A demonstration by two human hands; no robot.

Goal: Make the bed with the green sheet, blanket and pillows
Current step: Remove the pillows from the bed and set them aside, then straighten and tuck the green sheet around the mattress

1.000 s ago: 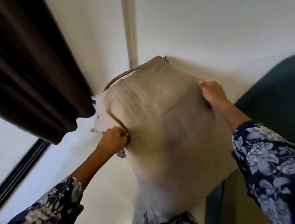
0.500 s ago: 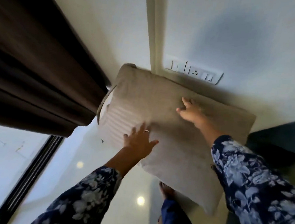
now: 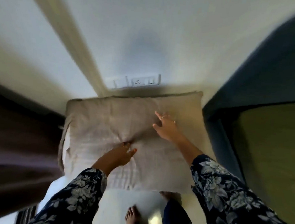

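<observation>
A beige pillow (image 3: 107,124) stands on edge against the white wall, between the brown curtain and the bed. My left hand (image 3: 120,155) pushes its fingertips into the middle of the pillow and makes a dent; it grips nothing. With fingers spread, my right hand (image 3: 166,129) lies flat on the pillow's upper right part. To the right is the bed with the green sheet (image 3: 272,157). No blanket or other pillow is in view.
A dark blue headboard (image 3: 270,59) rises behind the bed at the right. A brown curtain (image 3: 17,145) hangs at the left. A white switch plate (image 3: 136,81) sits on the wall just above the pillow. My bare foot (image 3: 132,216) stands on the glossy floor below.
The pillow went from being held up in both hands to resting lower against the wall. Both hands let go of its edges; the left now presses into its middle.
</observation>
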